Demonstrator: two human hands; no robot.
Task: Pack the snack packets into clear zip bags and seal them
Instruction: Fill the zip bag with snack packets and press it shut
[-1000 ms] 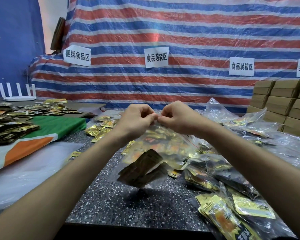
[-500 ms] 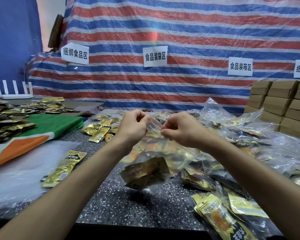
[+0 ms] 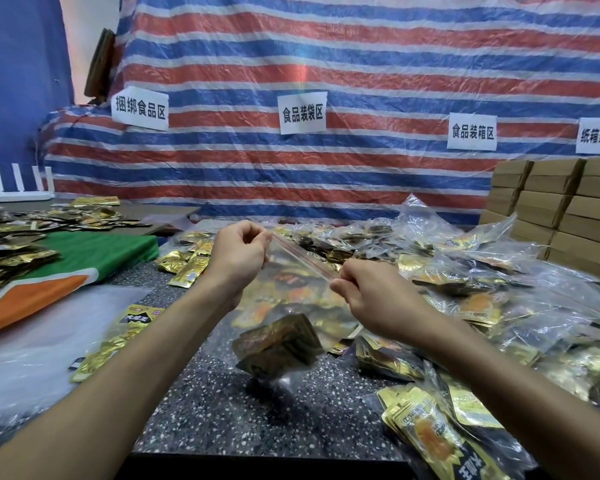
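The clear plastic zip bag [image 3: 291,296] of gold snack packets [image 3: 278,344] is held over the worktop [image 3: 222,417], pinched at its zip [image 3: 302,258] by each grip, left hand [image 3: 238,259] and right hand [image 3: 373,301]. For sealing, the zip likely must next be pressed along.

Clear zip bag [image 3: 284,306] hangs tilted, gold snack packets [image 3: 278,344] bunched inside.

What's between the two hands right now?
In the head view, the red-lined zip edge of the clear plastic zip bag spans from left hand to right hand, both pinching it.
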